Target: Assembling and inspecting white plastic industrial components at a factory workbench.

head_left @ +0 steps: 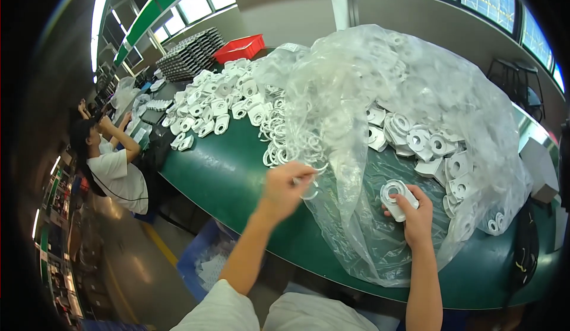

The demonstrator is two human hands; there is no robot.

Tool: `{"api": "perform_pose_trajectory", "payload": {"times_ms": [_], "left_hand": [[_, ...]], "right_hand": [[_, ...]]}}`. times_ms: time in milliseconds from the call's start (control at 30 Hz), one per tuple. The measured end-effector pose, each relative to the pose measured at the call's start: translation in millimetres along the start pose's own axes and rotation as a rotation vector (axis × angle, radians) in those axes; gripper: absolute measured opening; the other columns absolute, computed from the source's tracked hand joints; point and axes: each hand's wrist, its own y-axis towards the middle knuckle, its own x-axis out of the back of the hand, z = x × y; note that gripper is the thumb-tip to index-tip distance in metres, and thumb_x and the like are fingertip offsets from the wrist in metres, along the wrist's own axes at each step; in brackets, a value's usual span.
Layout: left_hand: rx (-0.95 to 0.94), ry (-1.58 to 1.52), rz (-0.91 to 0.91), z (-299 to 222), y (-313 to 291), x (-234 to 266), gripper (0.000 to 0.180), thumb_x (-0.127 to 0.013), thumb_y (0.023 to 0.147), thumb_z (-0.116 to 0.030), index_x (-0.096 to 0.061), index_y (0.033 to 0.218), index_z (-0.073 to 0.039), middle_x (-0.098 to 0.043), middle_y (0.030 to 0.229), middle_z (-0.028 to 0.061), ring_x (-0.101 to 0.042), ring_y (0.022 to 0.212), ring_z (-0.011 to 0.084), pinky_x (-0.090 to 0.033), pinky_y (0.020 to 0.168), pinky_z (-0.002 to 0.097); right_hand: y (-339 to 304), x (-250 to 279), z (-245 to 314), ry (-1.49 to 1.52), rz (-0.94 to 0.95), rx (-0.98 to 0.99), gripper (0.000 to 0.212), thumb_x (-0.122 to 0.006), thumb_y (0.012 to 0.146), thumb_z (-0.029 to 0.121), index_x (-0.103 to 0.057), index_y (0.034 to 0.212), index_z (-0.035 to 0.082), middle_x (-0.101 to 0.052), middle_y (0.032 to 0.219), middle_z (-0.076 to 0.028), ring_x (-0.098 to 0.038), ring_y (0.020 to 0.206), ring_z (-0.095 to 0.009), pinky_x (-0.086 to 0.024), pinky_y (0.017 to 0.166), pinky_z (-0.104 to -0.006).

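My right hand [418,215] grips a white plastic housing [401,201] with a round opening, its thumb lying over the opening. Slightly blurred, my left hand [285,189] is closed, its fingertips on a thin white ring [312,193] that shows partly beside them. Just beyond the left hand lies a heap of loose white rings [276,132]. A large clear plastic bag [338,153] spreads between and behind my hands, with several white housings [457,164] spilling from its opening.
More white housings [208,102] are piled on the green table [208,164] at the far left. Behind them stand a red bin [240,49] and stacked dark trays [190,54]. A blue bin [199,254] sits below the table edge. Another person [122,164] works at left.
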Motion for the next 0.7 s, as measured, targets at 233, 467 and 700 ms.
{"api": "perform_pose_trajectory", "payload": {"times_ms": [233, 467, 700], "left_hand": [[0.067, 0.492, 0.167, 58, -24, 59, 0.014, -0.069, 0.076, -0.007, -0.068, 0.089, -0.002, -0.063, 0.08, 0.0101, -0.058, 0.064, 0.0196, -0.045, 0.058, 0.0301], [0.21, 0.355, 0.098, 46, -22, 39, 0.016, -0.071, 0.075, -0.013, -0.068, 0.089, -0.006, -0.059, 0.084, 0.0093, -0.058, 0.067, 0.022, -0.046, 0.062, 0.0328], [-0.102, 0.51, 0.129, 62, -14, 41, 0.015, -0.072, 0.071, -0.008, -0.066, 0.085, -0.004, -0.058, 0.084, 0.0091, -0.058, 0.074, 0.0264, -0.046, 0.063, 0.0343]], "right_hand": [[1, 0, -1, 0.113, -0.037, -0.059, 0.017, -0.057, 0.086, 0.001, -0.054, 0.101, -0.005, -0.063, 0.093, -0.015, -0.066, 0.075, -0.023, -0.059, 0.064, -0.0318], [1, 3, 2, 0.128, -0.039, -0.088, 0.023, -0.048, 0.093, 0.013, -0.053, 0.107, -0.005, -0.064, 0.096, -0.016, -0.066, 0.077, -0.024, -0.059, 0.066, -0.0324], [3, 8, -3, 0.301, -0.013, -0.095, 0.032, -0.043, 0.094, 0.019, -0.053, 0.111, -0.006, -0.063, 0.1, -0.019, -0.065, 0.085, -0.029, -0.053, 0.078, -0.0385]]}}
